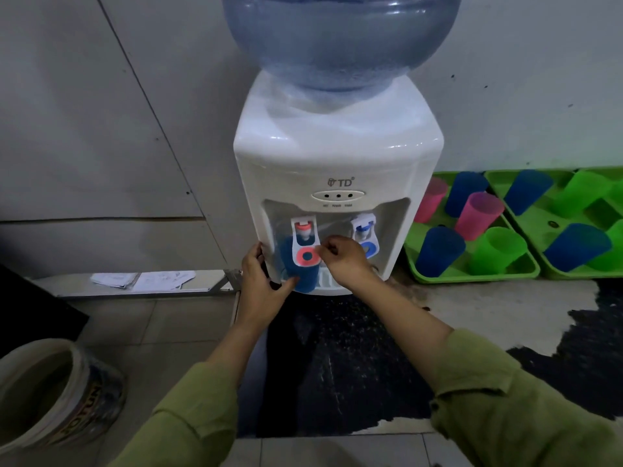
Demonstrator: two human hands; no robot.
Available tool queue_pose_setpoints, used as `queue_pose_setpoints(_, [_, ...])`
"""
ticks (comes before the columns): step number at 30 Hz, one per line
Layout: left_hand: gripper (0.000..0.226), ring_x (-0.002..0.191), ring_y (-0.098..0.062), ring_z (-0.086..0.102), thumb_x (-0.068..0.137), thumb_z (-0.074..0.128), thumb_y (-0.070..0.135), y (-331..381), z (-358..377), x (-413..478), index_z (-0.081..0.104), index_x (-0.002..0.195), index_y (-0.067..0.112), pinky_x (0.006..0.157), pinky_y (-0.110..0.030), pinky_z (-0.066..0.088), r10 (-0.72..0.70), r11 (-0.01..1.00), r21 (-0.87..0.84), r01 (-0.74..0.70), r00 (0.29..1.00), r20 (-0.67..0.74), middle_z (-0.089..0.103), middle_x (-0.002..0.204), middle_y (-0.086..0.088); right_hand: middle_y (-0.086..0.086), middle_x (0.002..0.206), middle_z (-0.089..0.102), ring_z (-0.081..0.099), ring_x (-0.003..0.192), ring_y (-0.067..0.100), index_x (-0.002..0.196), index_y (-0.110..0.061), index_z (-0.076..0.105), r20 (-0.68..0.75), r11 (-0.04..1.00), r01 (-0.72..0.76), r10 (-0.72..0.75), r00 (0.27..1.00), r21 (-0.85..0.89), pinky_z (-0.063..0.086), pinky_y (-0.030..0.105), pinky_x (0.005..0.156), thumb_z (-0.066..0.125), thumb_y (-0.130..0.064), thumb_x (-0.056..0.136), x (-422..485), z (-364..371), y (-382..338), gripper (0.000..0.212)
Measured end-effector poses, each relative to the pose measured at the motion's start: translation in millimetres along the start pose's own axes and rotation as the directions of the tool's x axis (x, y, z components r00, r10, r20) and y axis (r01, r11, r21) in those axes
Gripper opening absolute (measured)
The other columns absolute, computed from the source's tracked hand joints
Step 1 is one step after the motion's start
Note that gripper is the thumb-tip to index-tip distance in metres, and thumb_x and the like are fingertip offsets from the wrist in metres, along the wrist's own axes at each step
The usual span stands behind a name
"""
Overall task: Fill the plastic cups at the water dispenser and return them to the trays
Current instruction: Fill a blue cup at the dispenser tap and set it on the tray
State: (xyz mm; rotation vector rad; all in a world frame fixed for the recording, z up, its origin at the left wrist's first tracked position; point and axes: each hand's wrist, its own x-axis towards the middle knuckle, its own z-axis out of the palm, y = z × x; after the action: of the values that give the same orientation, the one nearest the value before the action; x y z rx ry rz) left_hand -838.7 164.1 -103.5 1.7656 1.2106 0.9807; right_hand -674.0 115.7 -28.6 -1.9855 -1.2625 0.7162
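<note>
**Filling station, centre of the frame.** A white water dispenser stands against the wall. A blue cup stands upright in its recess with its long axis vertical. It is directly beneath the red tap lever, and its base is on the drip tray.

The left hand grips the cup low down from the frame's left. Its thumb lies across the front, and its fingers pass out of sight behind.

The right hand is at the lever's right edge with its fingers curled. Whether it grips or merely presses cannot be told. The water level is not visible.

The green trays lie at the right of the frame and hold more cups. They are on the far side of the right arm from the blue cup. The return therefore probably runs rightward with the cup kept vertical, and the right hand is nearer to the trays.
</note>
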Motion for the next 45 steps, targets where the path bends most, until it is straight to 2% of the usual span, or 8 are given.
queue_pose_setpoints(3, [0.087, 0.127, -0.019, 0.044, 0.068, 0.082, 0.023, -3, 6, -4, 0.029, 0.137, 0.020, 0.099, -0.046, 0.046, 0.005, 1.000, 0.004, -0.005, 1.000, -0.029, 0.035, 0.136, 0.001, 0.008, 0.086, 0.062, 0.052, 0.077, 0.020, 0.083, -0.012, 0.062, -0.044, 0.999, -0.013, 0.011, 0.999, -0.035, 0.026, 0.028, 0.055, 0.051, -0.026, 0.092, 6, 5, 2, 0.019])
queue_pose_setpoints(8, [0.084, 0.123, -0.016, 0.044, 0.067, 0.081, 0.023, -5, 16, -14, 0.032, 0.135, 0.021, 0.095, -0.045, 0.050, 0.010, 1.000, 0.023, -0.009, 0.998, -0.063, 0.031, 0.128, 0.012, 0.004, 0.088, 0.064, 0.053, 0.079, 0.016, 0.097, -0.013, 0.064, -0.089, 1.000, -0.026, 0.028, 0.996, 0.018, 0.033, 0.022, 0.065, 0.054, -0.025, 0.089, 7, 8, 8, 0.018])
queue_pose_setpoints(11, [0.083, 0.120, -0.016, 0.048, 0.066, 0.082, 0.023, -5, 23, -16, 0.033, 0.132, 0.020, 0.094, -0.044, 0.050, -0.037, 0.999, -0.002, 0.037, 0.998, -0.059, 0.042, 0.130, 0.003, -0.003, 0.080, 0.058, 0.054, 0.074, 0.013, 0.103, -0.018, 0.059, -0.113, 0.997, 0.003, 0.006, 0.994, 0.077, 0.035, 0.019, 0.056, 0.054, -0.026, 0.089, 0, 7, 13, 0.017])
queue_pose_setpoints(17, [0.087, 0.112, -0.001, 0.050, 0.063, 0.084, 0.038, 8, 34, -14, 0.036, 0.135, 0.027, 0.088, -0.022, 0.046, -0.066, 0.997, -0.045, 0.064, 0.997, -0.039, 0.050, 0.123, 0.018, -0.005, 0.064, 0.056, 0.057, 0.065, 0.015, 0.105, -0.019, 0.053, -0.119, 0.995, 0.099, -0.099, 0.988, -0.011, 0.043, 0.026, 0.059, 0.052, -0.027, 0.089, -17, -1, 23, 0.018])
queue_pose_setpoints(23, [0.084, 0.114, -0.015, 0.056, 0.065, 0.083, 0.034, 9, 45, -10, 0.039, 0.136, 0.025, 0.092, -0.034, 0.050, -0.085, 0.996, -0.035, 0.083, 0.995, -0.044, 0.057, 0.130, 0.002, 0.000, 0.079, 0.065, 0.064, 0.067, 0.016, 0.101, -0.021, 0.055, -0.028, 0.986, 0.145, -0.148, 0.989, -0.078, 0.051, 0.030, 0.065, 0.050, -0.028, 0.091, -27, -20, 37, 0.013])
queue_pose_setpoints(28, [0.074, 0.100, 0.003, 0.057, 0.061, 0.086, 0.028, 13, 48, -27, 0.046, 0.123, 0.027, 0.077, -0.010, 0.045, -0.117, 0.992, -0.065, 0.112, 0.990, -0.079, 0.058, 0.115, 0.013, 0.001, 0.080, 0.066, 0.064, 0.067, 0.017, 0.100, -0.017, 0.056, 0.006, 0.971, 0.206, -0.206, 0.978, -0.122, 0.053, 0.032, 0.069, 0.052, -0.025, 0.090, -33, -38, 55, 0.013])
queue_pose_setpoints(37, [0.063, 0.100, -0.019, 0.062, 0.060, 0.085, 0.035, 33, 76, -90, 0.048, 0.110, 0.026, 0.082, -0.038, 0.055, -0.240, 0.970, -0.005, 0.243, 0.958, -0.159, 0.062, 0.111, 0.001, 0.000, 0.080, 0.064, 0.063, 0.074, 0.019, 0.101, -0.014, 0.058, 0.103, 0.975, 0.202, -0.192, 0.976, -0.098, 0.051, 0.031, 0.069, 0.056, -0.022, 0.089, -59, -84, 100, 0.014])
queue_pose_setpoints(45, [0.066, 0.104, -0.013, 0.058, 0.057, 0.084, 0.042, 92, 147, -132, 0.046, 0.110, 0.032, 0.084, -0.034, 0.053, -0.173, 0.984, -0.067, 0.165, 0.975, -0.138, 0.059, 0.113, 0.006, 0.010, 0.089, 0.067, 0.061, 0.081, 0.023, 0.104, -0.007, 0.060, 0.070, 0.951, 0.266, -0.258, 0.964, -0.157, 0.041, 0.025, 0.068, 0.058, -0.017, 0.087, -92, -169, 154, 0.020])
